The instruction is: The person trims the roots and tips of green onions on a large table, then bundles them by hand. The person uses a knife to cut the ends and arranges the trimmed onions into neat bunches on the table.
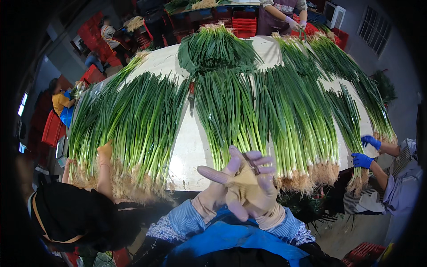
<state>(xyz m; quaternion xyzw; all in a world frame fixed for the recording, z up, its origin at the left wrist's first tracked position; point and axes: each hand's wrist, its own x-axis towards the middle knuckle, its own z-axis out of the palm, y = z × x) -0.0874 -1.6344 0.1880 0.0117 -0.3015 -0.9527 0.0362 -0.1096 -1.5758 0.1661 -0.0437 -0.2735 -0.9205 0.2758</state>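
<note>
Both my hands are in beige gloves with purple fingertips, raised together just above the near edge of the table, overlapping. My right hand (249,191) is in front, its fingers spread and nothing held in it. My left hand (221,187) is behind it, touching or crossing it; its grip is partly hidden. Just beyond them lies a bunch of long green onions (230,133), leaves pointing away from me. To the right is another wide bunch of green onions (297,143), its pale roots towards me. A knife with a red handle (191,96) lies left of the middle bunch.
The white tabletop (188,157) bears more green onions at left (133,123) and a pile (218,46) at the far side. A neighbour's bare hand (105,152) touches the left bunch. At right, blue-gloved hands (363,161) hold a small bunch. Another worker (283,16) stands opposite.
</note>
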